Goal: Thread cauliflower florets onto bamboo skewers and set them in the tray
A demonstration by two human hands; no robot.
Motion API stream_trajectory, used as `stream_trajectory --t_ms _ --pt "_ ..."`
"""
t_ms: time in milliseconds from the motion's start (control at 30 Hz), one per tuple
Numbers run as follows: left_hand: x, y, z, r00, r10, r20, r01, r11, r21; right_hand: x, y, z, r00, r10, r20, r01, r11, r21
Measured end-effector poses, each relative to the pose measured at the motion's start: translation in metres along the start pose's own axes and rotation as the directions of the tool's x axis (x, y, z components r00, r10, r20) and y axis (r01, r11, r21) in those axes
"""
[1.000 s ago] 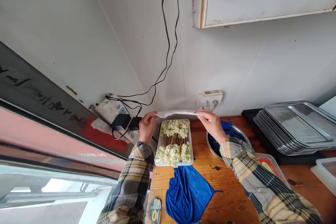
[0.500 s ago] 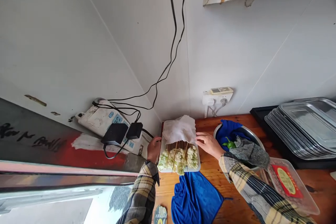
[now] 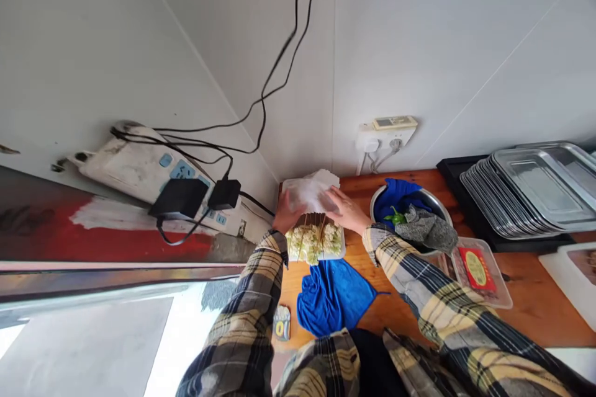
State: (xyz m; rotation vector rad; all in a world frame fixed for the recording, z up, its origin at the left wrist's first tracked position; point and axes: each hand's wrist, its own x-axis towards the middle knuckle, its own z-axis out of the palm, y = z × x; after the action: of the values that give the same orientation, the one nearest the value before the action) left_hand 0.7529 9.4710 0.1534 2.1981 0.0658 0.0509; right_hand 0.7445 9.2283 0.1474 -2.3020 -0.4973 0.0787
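Skewered cauliflower [image 3: 311, 242] lies in a white tray [image 3: 338, 255] at the back of the wooden table. Over its far part is a thin white sheet [image 3: 310, 192], which looks like paper or cloth, crumpled between my hands. At the sheet's left side, my left hand [image 3: 287, 212] has closed on it, with its fingertips slightly blurred. On the right, my right hand [image 3: 345, 209] grips the sheet with its fingers bent over the edge. Thin wooden sticks show between the hands, just below the sheet.
A blue cloth [image 3: 333, 298] lies in front of the tray. To the right stand a metal bowl [image 3: 447, 211] with cloths and a green pepper [image 3: 395, 217], a plastic box [image 3: 500, 288] and stacked metal trays [image 3: 526, 192]. A power strip [image 3: 135, 161] with cables hangs left.
Both hands have moved inward and farther back over the white sheet, which is more gathered between them. The camera view has shifted, showing more of my sleeves and lap.
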Motion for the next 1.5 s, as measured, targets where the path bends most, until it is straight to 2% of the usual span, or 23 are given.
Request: stream_trajectory --t_ms 67,133,200,267,333,433,500,567,633,700,800,833,900,1000,1100,1167,1233,1333,1500 --pt "-0.019 0.005 -0.016 0.998 -0.025 -0.056 0.025 1.0 -0.004 -0.025 0.014 -0.009 0.997 0.08 -0.003 -0.08 0.997 -0.004" --pt "-0.051 0.009 -0.034 0.992 -0.053 -0.113 0.05 0.998 -0.026 -0.063 0.027 -0.01 0.984 0.175 0.016 -0.175 0.985 -0.016" --pt "-0.094 0.01 -0.046 0.977 -0.083 -0.195 0.071 0.995 -0.07 -0.109 0.036 0.0 0.964 0.252 0.082 -0.249 0.968 -0.04" --pt "-0.143 0.005 -0.048 0.959 -0.137 -0.248 0.122 0.99 -0.075 -0.154 0.039 0.021 0.94 0.298 0.164 -0.29 0.954 -0.076" --pt "-0.19 -0.004 -0.038 0.943 -0.231 -0.238 0.21 0.972 -0.108 -0.19 0.037 0.046 0.924 0.319 0.211 -0.301 0.947 -0.111" --pt "-0.25 -0.021 -0.01 0.919 -0.362 -0.156 0.345 0.93 -0.129 -0.222 0.028 0.075 0.918 0.33 0.221 -0.303 0.941 -0.148" --pt "-0.279 -0.028 0.01 0.912 -0.396 -0.102 0.388 0.917 -0.095 -0.231 0.022 0.083 0.92 0.314 0.235 -0.288 0.947 -0.14" --pt "-0.297 -0.028 0.026 0.921 -0.384 -0.07 0.383 0.923 -0.029 -0.234 0.017 0.08 0.926 0.276 0.257 -0.258 0.961 -0.104" --pt "-0.306 -0.02 0.038 0.937 -0.346 -0.054 0.347 0.938 0.02 -0.236 0.012 0.069 0.937 0.222 0.271 -0.216 0.975 -0.05" --pt "-0.307 -0.002 0.046 0.959 -0.28 -0.032 0.281 0.959 0.036 -0.236 0.005 0.05 0.947 0.15 0.285 -0.159 0.987 0.011" --pt "-0.298 0.037 0.056 0.996 -0.042 0.078 0.034 0.994 0.103 -0.235 -0.011 0.014 0.948 0.037 0.316 -0.068 0.994 0.087" --pt "-0.293 0.052 0.06 0.989 0.058 0.135 -0.076 0.989 0.13 -0.234 -0.018 0.002 0.946 0.01 0.325 -0.046 0.994 0.104" --pt "-0.283 0.08 0.069 0.939 0.231 0.256 -0.274 0.95 0.148 -0.234 -0.033 -0.023 0.937 -0.033 0.349 -0.013 0.991 0.13" --pt "-0.27 0.111 0.082 0.854 0.34 0.394 -0.407 0.908 0.099 -0.239 -0.056 -0.059 0.91 -0.096 0.404 0.028 0.985 0.172" --pt "-0.266 0.125 0.087 0.808 0.31 0.501 -0.399 0.913 0.079 -0.247 -0.07 -0.096 0.875 -0.114 0.471 0.03 0.983 0.183" --pt "-0.27 0.128 0.084 0.806 0.261 0.531 -0.37 0.923 0.108 -0.253 -0.071 -0.117 0.866 -0.103 0.489 0.022 0.985 0.169" --pt "-0.277 0.128 0.077 0.825 0.224 0.519 -0.338 0.931 0.136 -0.258 -0.066 -0.13 0.884 -0.087 0.459 0.027 0.99 0.137" --pt "-0.29 0.127 0.066 0.853 0.164 0.495 -0.273 0.949 0.158 -0.264 -0.051 -0.136 0.929 -0.049 0.366 0.034 0.998 0.047" --pt "-0.306 0.114 0.042 0.883 -0.104 0.457 -0.061 0.941 0.333 -0.267 -0.038 -0.13 0.962 -0.065 0.266 0.055 0.998 0.044"
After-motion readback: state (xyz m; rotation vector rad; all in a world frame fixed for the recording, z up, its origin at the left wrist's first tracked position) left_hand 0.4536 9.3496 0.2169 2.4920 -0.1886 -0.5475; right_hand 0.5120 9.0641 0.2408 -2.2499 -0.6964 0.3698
